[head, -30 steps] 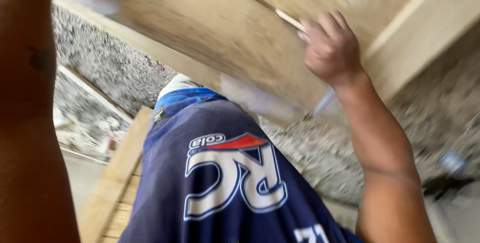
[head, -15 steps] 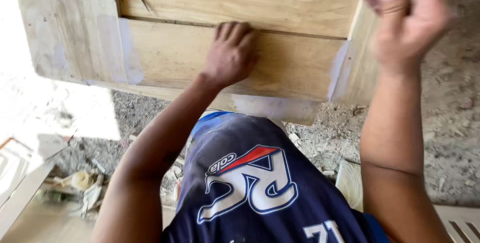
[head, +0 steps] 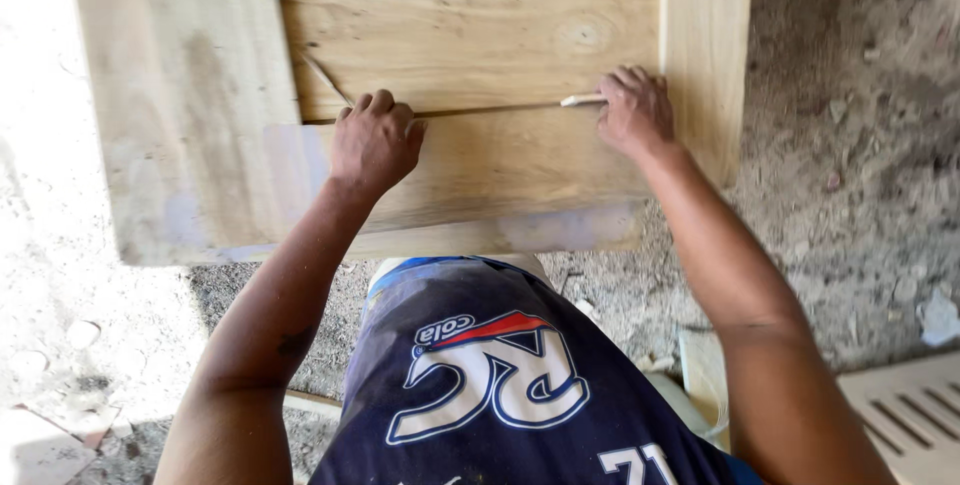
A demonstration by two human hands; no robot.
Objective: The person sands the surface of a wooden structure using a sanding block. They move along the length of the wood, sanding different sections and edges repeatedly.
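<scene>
Two bare forearms are seen reaching out from a dark blue jersey (head: 490, 385) toward a wooden panel (head: 470, 55) that is propped over gravelly ground (head: 840, 145). The left hand (head: 375, 142) is curled shut, knuckles pressed against the lower board just under a seam between planks, nothing visibly held in it. The right hand (head: 632, 110) is closed around a pale thin stick (head: 582, 100), whose tip is laid into the same seam beside the right upright. The step in hand is judged to be the working of that seam with the stick; a steady draw along the groove is called for, the panel being braced meanwhile. Compared with half a second ago, the right hand has been brought down from the air onto the panel, and the left has been shifted leftward.
</scene>
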